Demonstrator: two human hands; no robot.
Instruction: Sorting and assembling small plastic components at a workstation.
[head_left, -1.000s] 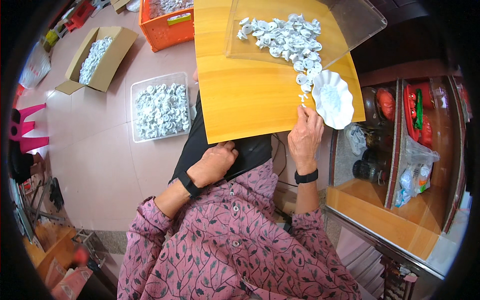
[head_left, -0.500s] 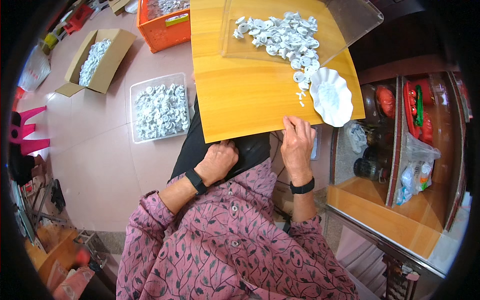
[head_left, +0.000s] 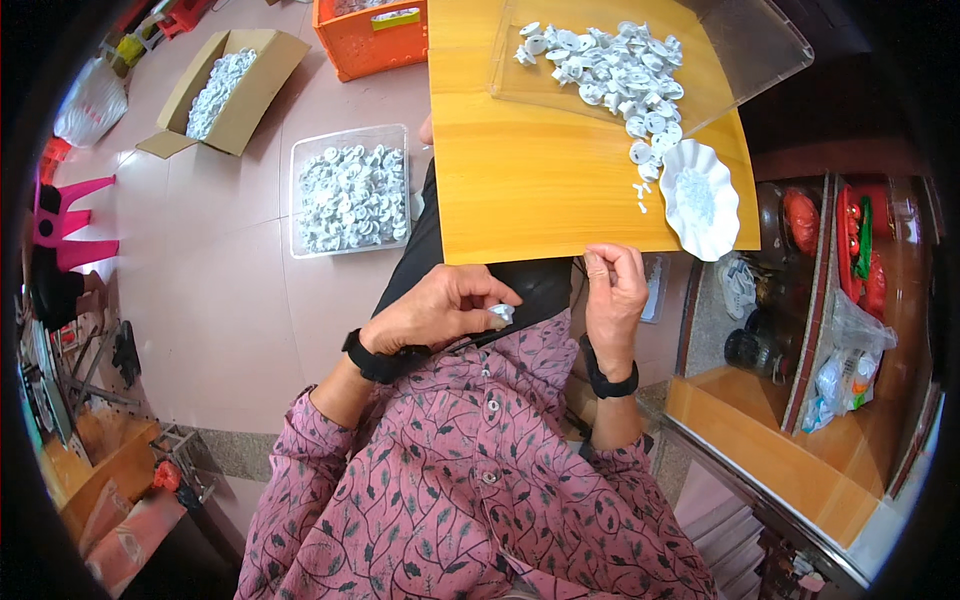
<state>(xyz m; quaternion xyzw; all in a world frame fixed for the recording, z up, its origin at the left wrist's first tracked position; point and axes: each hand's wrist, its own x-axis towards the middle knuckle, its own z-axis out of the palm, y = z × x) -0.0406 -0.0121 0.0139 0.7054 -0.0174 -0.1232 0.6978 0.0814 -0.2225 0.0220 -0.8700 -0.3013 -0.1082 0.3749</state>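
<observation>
My left hand is over my lap, its thumb and fingers pinching a small white round plastic part. My right hand is closed in a pinch just below the near edge of the yellow wood-grain board; whatever is between its fingertips is too small to make out. Several matching white plastic parts are heaped on the board, spilling toward me from a clear plastic tray. Tiny white pegs lie below the heap. Beside them a white fluted dish holds more tiny pieces.
On the floor to the left stand a clear bin full of white parts, an open cardboard box and an orange crate. A pink stool is farther left. Wooden shelves with jars and bags flank my right.
My left hand has come up from under the board's near edge and now shows a white plastic part. My right hand has drawn off the board's edge into a pinch. The whole view has shifted.
</observation>
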